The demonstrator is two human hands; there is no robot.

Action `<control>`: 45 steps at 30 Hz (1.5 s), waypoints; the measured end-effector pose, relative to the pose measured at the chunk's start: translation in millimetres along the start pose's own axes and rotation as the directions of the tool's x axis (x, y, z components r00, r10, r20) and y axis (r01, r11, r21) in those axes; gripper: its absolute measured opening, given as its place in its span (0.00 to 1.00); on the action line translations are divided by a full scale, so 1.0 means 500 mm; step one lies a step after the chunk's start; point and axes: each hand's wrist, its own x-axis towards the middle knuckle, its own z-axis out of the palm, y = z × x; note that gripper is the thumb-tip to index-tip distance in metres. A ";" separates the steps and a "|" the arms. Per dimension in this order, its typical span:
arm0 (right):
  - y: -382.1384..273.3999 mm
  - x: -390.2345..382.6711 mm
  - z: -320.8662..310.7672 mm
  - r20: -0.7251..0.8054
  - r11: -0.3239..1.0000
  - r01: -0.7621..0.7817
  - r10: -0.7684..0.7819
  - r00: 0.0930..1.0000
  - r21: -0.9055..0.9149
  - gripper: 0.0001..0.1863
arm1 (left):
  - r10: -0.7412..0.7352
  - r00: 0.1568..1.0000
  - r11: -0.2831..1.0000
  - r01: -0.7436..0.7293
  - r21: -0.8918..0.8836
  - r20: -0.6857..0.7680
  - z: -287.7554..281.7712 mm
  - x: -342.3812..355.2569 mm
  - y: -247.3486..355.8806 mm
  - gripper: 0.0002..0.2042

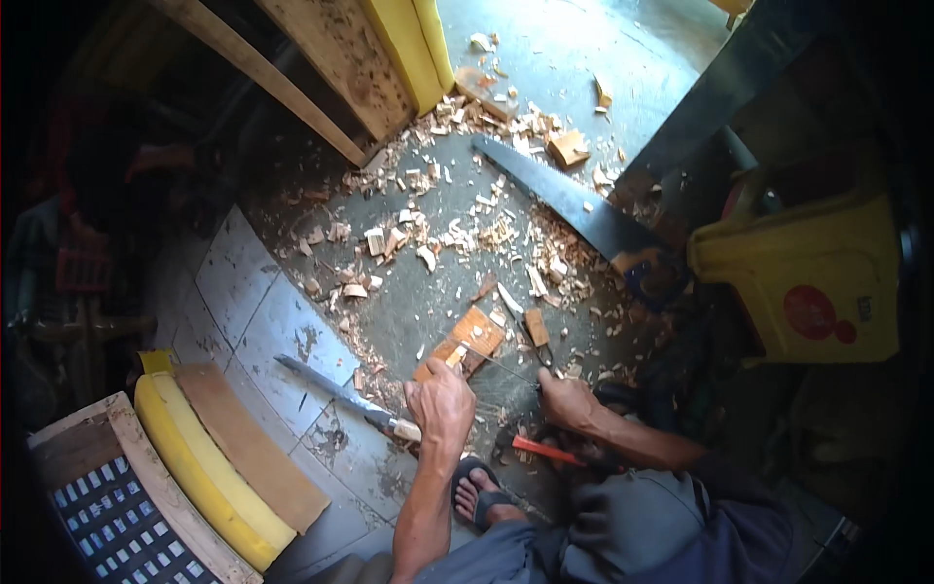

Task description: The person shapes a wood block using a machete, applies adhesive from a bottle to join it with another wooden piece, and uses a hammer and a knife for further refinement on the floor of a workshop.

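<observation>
The left hand (pixel 443 404) sits at lower centre of the frame, fingers closed on the near end of a small wooden block (pixel 465 343), pinning it to the floor (pixel 409 292). The right hand (pixel 567 401) lies just right of it, closed around a thin rod-like tool (pixel 506 368) whose tip reaches toward the block; the exact tool type cannot be told.

Step in hand, as judged: fine working of the block, with one hand bracing and the other guiding the tool. The next move calls for a firm hold on the block and a controlled stroke kept clear of the bracing fingers.

Surroundings, largest first:
- Floor: grey concrete with pale tiles at left, littered with wood chips (pixel 457 224) across the centre.
- Yellow container (pixel 808 282), right edge of the frame.
- Yellow-edged board (pixel 209 467), lower left, leaning beside a wooden frame with a grid panel.
- Hand saw (pixel 564 200), upper centre right, blade flat on the floor, well apart from both hands.
- Long knife (pixel 336 394), left of the left hand, handle end near the wrist.
- Red-handled tool (pixel 547 450), beneath the right forearm.
- Sandalled foot (pixel 482 496), bottom centre.

Pose: both forearms enter from the lower edge and converge on the block, the left wrist bent down, the right held low near the floor.
</observation>
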 end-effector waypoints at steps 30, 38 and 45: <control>-0.219 0.020 -0.141 -0.135 0.811 0.184 -0.131 0.982 0.555 0.25 | -0.738 0.664 0.434 0.328 -0.839 -0.122 0.296 -0.171 -0.358 0.14; -0.295 0.012 -0.161 -0.078 0.588 0.168 -0.176 0.981 0.791 0.25 | -0.458 0.773 -0.322 0.317 -0.892 0.439 0.237 -0.140 -0.292 0.18; -0.372 0.005 -0.201 -0.097 0.574 0.272 -0.317 0.944 0.772 0.22 | -0.357 0.898 -0.549 0.021 -0.835 0.257 0.192 -0.196 -0.255 0.17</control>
